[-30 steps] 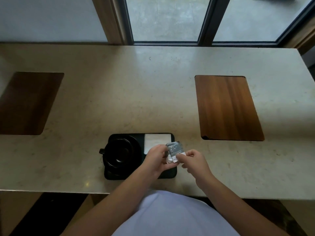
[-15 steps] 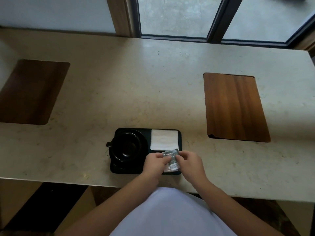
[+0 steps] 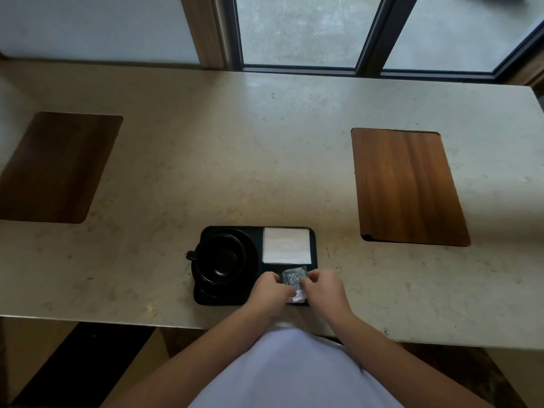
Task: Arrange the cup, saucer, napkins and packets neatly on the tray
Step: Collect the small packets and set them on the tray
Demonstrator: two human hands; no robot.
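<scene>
Your left hand [image 3: 269, 291] and right hand [image 3: 322, 287] both pinch the packets [image 3: 293, 276] — probably touching the tray [image 3: 313, 260] — lower centre, below the napkins [image 3: 286, 245].

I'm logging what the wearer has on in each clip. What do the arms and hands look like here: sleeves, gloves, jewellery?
Both forearms are bare up to the bottom edge of the picture, with no sleeve in view. The left hand and right hand wear no gloves, and no watch, ring or bracelet shows on either. A pale, plain garment covers the torso between the arms.
</scene>
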